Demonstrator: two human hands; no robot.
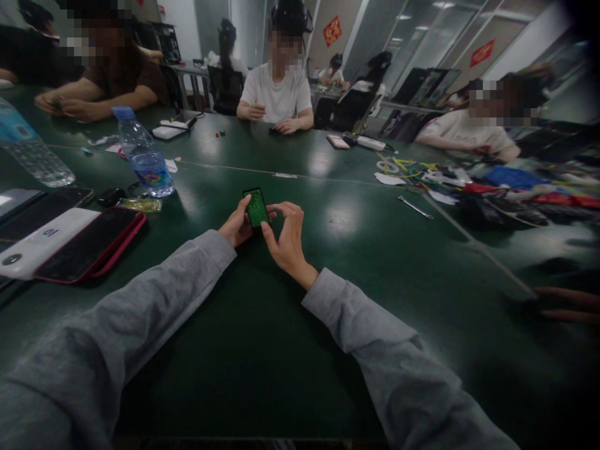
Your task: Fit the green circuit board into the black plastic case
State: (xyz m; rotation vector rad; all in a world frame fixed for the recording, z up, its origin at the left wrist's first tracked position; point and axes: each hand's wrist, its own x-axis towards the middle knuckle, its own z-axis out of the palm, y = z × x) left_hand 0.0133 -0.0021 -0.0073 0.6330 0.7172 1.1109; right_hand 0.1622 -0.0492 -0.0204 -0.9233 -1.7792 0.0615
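Observation:
A small flat rectangular piece with a green circuit board (257, 209) in a black frame is tilted up above the table, its green face toward me. My left hand (238, 224) grips its left side, with the thumb on the front edge and the other fingers mostly hidden behind. At the lower right corner, my right hand (287, 240) has its thumb against the frame. The right index finger bends in to the right edge, and the remaining fingers are curled. Whether anything tiny is between the right fingertips cannot be made out.
On the left of the green table (225, 325) are phones (89, 244), a power bank (49, 244) and water bottles (145, 156). Toward the right lie a wrench (415, 207) and a heap of cables (497, 187). People sit opposite; another person's hand (567, 304) shows at right.

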